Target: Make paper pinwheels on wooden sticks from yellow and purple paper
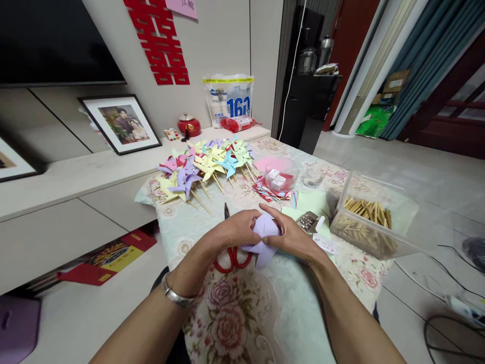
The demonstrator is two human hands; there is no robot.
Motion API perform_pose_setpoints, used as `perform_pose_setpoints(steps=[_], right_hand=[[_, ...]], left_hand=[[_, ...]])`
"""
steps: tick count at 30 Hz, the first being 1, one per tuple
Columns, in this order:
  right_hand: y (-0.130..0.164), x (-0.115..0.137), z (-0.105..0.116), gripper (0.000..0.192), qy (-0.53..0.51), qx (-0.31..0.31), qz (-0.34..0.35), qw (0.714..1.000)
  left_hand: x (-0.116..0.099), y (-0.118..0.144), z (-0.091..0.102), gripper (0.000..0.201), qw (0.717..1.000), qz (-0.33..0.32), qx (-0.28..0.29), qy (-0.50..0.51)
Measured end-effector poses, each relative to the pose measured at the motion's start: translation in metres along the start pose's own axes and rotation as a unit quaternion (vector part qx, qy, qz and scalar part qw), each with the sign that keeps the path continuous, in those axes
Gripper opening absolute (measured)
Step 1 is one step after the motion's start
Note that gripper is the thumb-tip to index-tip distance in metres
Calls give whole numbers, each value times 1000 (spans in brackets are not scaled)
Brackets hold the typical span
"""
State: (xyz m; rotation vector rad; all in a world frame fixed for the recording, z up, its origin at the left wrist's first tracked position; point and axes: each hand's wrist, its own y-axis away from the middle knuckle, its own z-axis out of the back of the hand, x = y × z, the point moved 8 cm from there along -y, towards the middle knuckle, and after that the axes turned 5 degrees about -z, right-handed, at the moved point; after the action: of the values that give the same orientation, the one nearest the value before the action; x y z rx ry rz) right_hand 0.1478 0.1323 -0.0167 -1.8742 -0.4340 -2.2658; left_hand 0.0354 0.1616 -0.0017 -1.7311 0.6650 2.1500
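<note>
Between my two hands is a purple paper pinwheel (266, 226), its blades partly folded in toward the middle. My left hand (242, 227) grips its left side, with the thumb at the centre. From the right, my right hand (288, 232) pinches it, thumb also near the centre and index finger over the top. Scissors with red handles (242, 264) lie on the table under my left hand, their dark blade tip showing beyond it. Just right of my right hand sits a small open box of metal pins (307, 220) on light green paper sheets (312, 202).
Finished pinwheels on sticks (208, 164) are heaped at the table's far left. A clear bin of wooden sticks (367, 217) stands at the right. Beyond my hands are a round plastic container (280, 174), paper strips (271, 193) and a clear lid (312, 177).
</note>
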Motion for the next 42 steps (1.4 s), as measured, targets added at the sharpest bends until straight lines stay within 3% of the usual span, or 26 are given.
perform_pose_setpoints(steps=[3,7,10,13,18,22,26,30,37,42], right_hand=[[0,-1,0,94,-18,-3,-4,1000],[1,0,0,96,-96,-7,-12,995],[2,6,4,97,-162,-25,-2,986],[3,10,12,94,-196,-67,15,978],[2,6,23,93,-208,-143,35,967],[0,6,21,94,-209,-153,41,965],[1,10,17,94,-199,-155,45,967],[0,10,13,91,-199,-148,46,968],[-1,2,13,76,-237,-91,16,967],[2,11,21,64,-145,-116,78,980]], left_hand=[[6,-3,-9,35,995,32,93,-35],[3,0,-2,37,993,33,109,36],[-3,9,9,47,987,9,62,148],[0,21,18,51,974,-7,-45,223],[15,28,-8,43,944,-26,-124,306],[27,22,-23,44,918,-49,-191,345],[34,20,-25,41,903,-48,-243,352],[37,23,-24,35,899,-44,-263,347],[46,28,-14,39,901,-29,-243,357],[43,34,-5,35,897,-44,-218,382]])
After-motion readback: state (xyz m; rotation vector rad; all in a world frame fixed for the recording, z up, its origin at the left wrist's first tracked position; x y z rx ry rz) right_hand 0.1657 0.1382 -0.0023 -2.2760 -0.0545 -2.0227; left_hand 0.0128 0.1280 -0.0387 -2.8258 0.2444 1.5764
